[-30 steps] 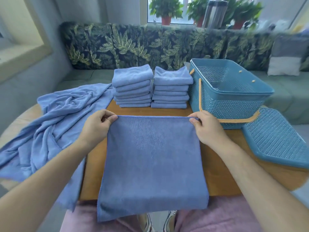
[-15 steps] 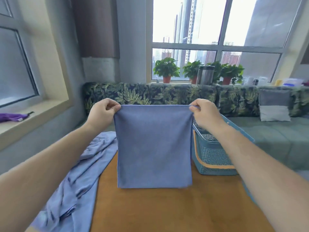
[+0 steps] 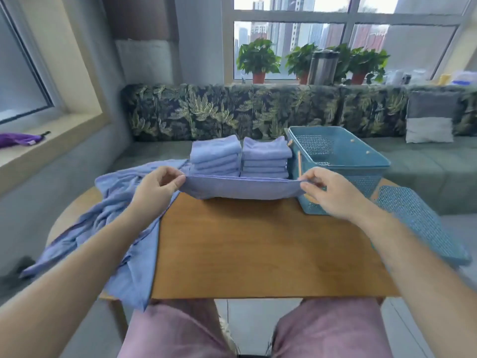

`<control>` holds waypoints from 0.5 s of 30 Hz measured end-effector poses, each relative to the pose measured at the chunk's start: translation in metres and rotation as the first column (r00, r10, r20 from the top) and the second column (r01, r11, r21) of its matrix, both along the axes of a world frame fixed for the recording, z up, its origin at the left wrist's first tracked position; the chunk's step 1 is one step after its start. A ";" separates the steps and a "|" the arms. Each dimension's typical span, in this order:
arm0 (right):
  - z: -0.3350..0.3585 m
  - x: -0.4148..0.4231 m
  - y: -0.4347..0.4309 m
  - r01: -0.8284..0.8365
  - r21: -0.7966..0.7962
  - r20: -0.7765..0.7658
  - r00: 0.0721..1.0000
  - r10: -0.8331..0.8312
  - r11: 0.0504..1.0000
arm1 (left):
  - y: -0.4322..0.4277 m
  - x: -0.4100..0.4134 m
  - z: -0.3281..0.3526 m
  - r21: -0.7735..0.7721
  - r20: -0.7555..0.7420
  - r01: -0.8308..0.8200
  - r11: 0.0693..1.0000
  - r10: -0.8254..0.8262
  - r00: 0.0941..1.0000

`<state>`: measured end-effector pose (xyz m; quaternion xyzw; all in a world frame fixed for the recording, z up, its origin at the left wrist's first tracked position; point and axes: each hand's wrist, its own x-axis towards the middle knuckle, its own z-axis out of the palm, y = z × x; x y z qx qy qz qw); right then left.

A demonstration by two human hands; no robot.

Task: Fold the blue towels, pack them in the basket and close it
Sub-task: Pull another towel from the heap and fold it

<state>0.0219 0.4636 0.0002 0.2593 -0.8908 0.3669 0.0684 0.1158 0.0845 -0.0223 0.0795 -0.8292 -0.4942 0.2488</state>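
Thumb and fingers of my left hand (image 3: 157,187) and my right hand (image 3: 333,192) are curled. Each hand pinches one end of a blue microfibre towel (image 3: 240,188) that sags between them, low over the far end of the brown wooden table (image 3: 258,249). Just behind it stand two stacks of folded blue towels (image 3: 214,157). The open teal perforated plastic basket (image 3: 361,182) sits right of the stacks, with its flat teal lid (image 3: 418,223) beside it. A heap of loose blue towels (image 3: 116,210) drapes over the table's left edge.
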 end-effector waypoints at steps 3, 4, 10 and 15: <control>-0.053 0.026 0.011 -0.036 0.003 0.128 0.991 0.036 0.999 | 0.008 0.031 -0.052 0.121 0.128 0.055 0.991 -0.070 0.989; -0.068 0.033 0.014 -0.039 0.011 0.167 0.985 0.036 0.999 | 0.011 0.040 -0.065 0.155 0.165 0.064 0.986 -0.090 0.982; -0.102 0.035 0.016 0.006 0.009 0.244 0.970 -0.008 1.000 | 0.015 0.037 -0.090 0.198 0.238 0.076 0.977 -0.124 0.963; -0.100 -0.014 -0.013 0.128 0.042 0.159 0.978 -0.133 0.991 | 0.007 -0.018 -0.090 0.105 0.227 0.005 0.994 -0.029 0.973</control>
